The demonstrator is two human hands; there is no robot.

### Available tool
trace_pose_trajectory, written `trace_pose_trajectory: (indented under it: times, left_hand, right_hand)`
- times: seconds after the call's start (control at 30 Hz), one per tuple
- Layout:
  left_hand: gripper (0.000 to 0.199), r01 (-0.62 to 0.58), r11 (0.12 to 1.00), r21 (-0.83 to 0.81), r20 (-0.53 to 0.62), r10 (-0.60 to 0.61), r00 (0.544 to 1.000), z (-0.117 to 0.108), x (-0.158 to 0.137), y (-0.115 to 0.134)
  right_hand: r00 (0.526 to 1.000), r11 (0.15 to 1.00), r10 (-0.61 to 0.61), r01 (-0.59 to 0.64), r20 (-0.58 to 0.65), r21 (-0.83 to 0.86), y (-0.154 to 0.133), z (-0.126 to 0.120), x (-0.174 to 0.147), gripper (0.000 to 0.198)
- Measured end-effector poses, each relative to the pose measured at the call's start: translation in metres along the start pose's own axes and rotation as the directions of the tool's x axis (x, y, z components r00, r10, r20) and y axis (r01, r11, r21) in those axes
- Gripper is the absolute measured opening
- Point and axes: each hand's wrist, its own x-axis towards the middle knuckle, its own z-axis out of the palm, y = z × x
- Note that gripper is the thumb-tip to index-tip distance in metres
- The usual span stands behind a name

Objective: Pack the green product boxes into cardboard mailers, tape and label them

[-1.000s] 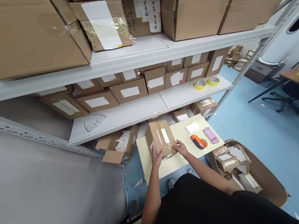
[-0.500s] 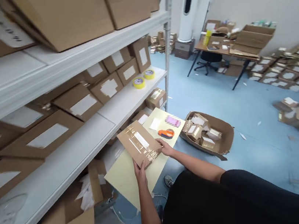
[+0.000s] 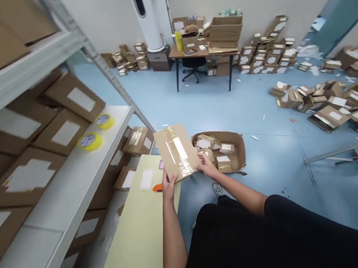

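Between my two hands is a flat cardboard box (image 3: 168, 151) with shiny tape and a white label on its top face. My left hand (image 3: 169, 186) grips its near left corner, thumb on top. At the near right corner my right hand (image 3: 207, 165) is closed on the edge. Under and left of the box lies a pale yellow board (image 3: 129, 229). On it are an orange cutter (image 3: 157, 188), partly covered by my left hand, and a white slip of paper (image 3: 146, 180). Just past my right hand, an open carton (image 3: 239, 147) on the floor holds several small boxes.
A metal shelf (image 3: 64, 216) on the left carries cardboard boxes and two yellow tape rolls (image 3: 90, 141). Farther off stand a desk (image 3: 202, 53) and a chair (image 3: 193, 63). Stacked boxes (image 3: 268, 57) and a heap of cartons (image 3: 337, 103) lie on the right.
My view has swung to the right, and both hands have carried the cardboard box off the board toward the open carton. The grip stays on the same edges.
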Motion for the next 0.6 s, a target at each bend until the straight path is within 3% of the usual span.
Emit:
trace_pose_trajectory:
  times: [0.17, 0.37, 0.43, 0.5, 0.57, 0.6]
  left_hand:
    - [0.088, 0.084, 0.996, 0.004, 0.223, -0.083, 0.971, 0.130, 0.059, -0.024]
    - [0.097, 0.183, 0.982, 0.045, 0.440, -0.183, 0.879, 0.268, 0.106, -0.056]
    - [0.102, 0.202, 0.970, 0.135, 0.407, -0.240, 0.881, 0.303, 0.122, -0.065]
    - [0.103, 0.221, 0.942, 0.254, 0.306, -0.295, 0.905, 0.328, 0.135, -0.072]
    - [0.100, 0.226, 0.918, 0.327, 0.238, -0.312, 0.920, 0.340, 0.146, -0.077]
    - [0.097, 0.218, 0.917, 0.334, 0.235, -0.305, 0.923, 0.341, 0.150, -0.080]
  right_hand:
    - [0.967, 0.999, -0.045, 0.036, -0.250, -0.041, -0.011, -0.126, 0.015, 0.072]
    - [0.875, 0.996, -0.068, 0.027, -0.479, -0.091, -0.016, -0.253, 0.020, 0.076]
    - [0.817, 0.986, -0.051, -0.051, -0.574, -0.160, -0.020, -0.292, 0.026, 0.082]
    - [0.724, 0.960, -0.027, -0.174, -0.690, -0.220, -0.026, -0.326, 0.030, 0.087]
    - [0.649, 0.939, -0.035, -0.239, -0.760, -0.248, -0.034, -0.349, 0.034, 0.088]
    - [0.638, 0.939, -0.051, -0.233, -0.768, -0.255, -0.039, -0.356, 0.035, 0.088]
